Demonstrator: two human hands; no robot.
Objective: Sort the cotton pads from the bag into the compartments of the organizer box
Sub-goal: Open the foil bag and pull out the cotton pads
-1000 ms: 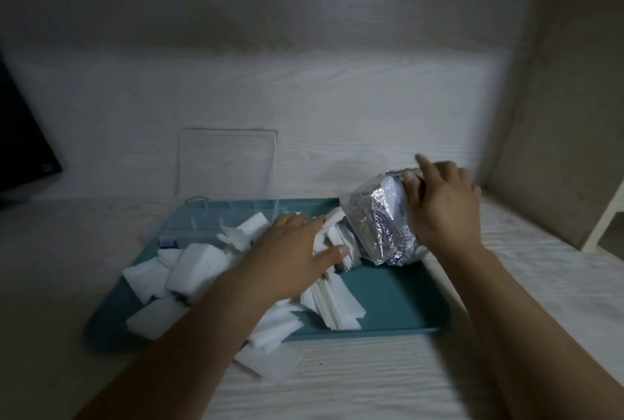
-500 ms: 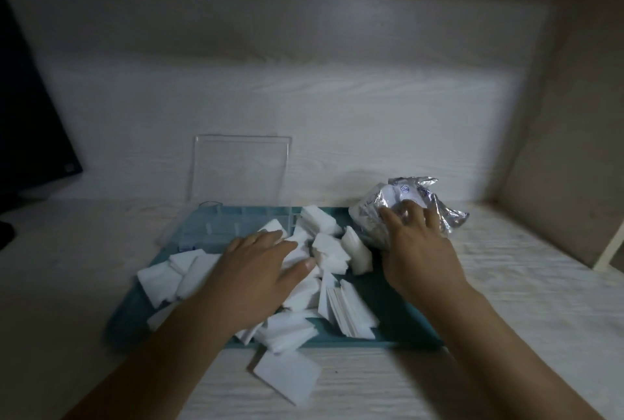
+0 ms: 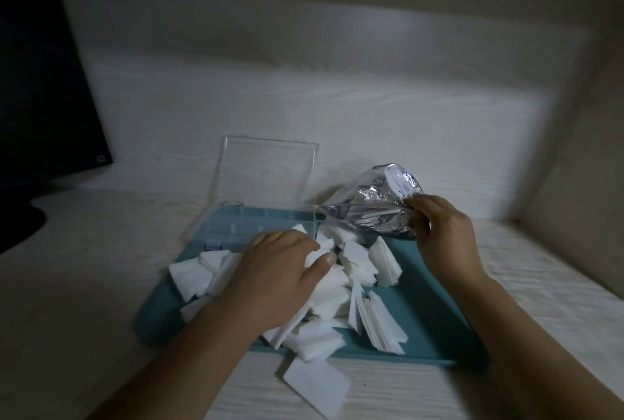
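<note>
Bag lifted clear, pads heaped on the tray.

The right hand [image 3: 445, 237] now pinches the crinkled silver foil bag [image 3: 374, 206] and holds it tilted above the far right of the teal plastic tray [image 3: 432, 315], higher than half a second ago; I judge emptying nearly done and sorting not yet begun. The left hand [image 3: 280, 281] lies flat, fingers fairly straight, on the loose pile of white square cotton pads [image 3: 351, 271]. The clear compartmented organizer box [image 3: 256, 227], lid upright, sits at the tray's far left, partly buried. One white pad [image 3: 317, 386] lies off the tray's near edge on the pale wood-grain table [image 3: 74, 284]; open room lies left and right.
</note>
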